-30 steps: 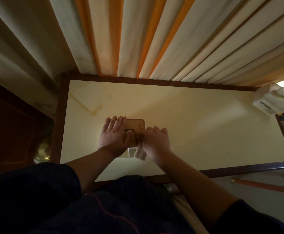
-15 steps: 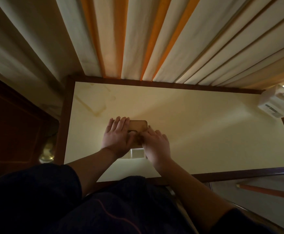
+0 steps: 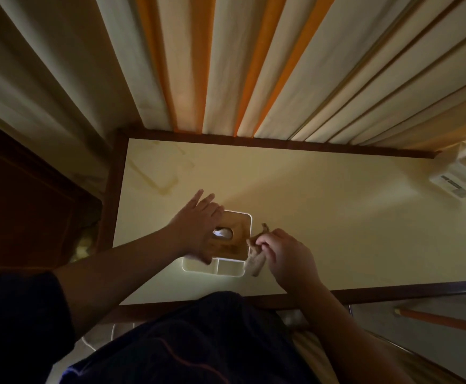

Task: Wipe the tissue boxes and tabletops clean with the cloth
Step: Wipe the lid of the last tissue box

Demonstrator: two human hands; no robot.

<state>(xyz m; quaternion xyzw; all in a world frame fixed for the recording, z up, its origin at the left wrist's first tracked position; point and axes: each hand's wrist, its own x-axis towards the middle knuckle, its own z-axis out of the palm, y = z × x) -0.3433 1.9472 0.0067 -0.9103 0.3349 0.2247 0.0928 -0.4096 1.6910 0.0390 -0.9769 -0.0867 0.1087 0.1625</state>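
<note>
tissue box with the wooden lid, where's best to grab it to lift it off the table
Likely by the tissue box white long side walls, from above, with fingers spanning its narrow width. The wooden lid may just lift off, and the left hand already covers its left edge.

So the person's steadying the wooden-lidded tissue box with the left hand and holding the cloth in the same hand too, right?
Not quite. The head view shows the left hand resting on the wooden-lidded tissue box, but the cloth is pinched in the right hand, just beside the box's right edge.
</note>
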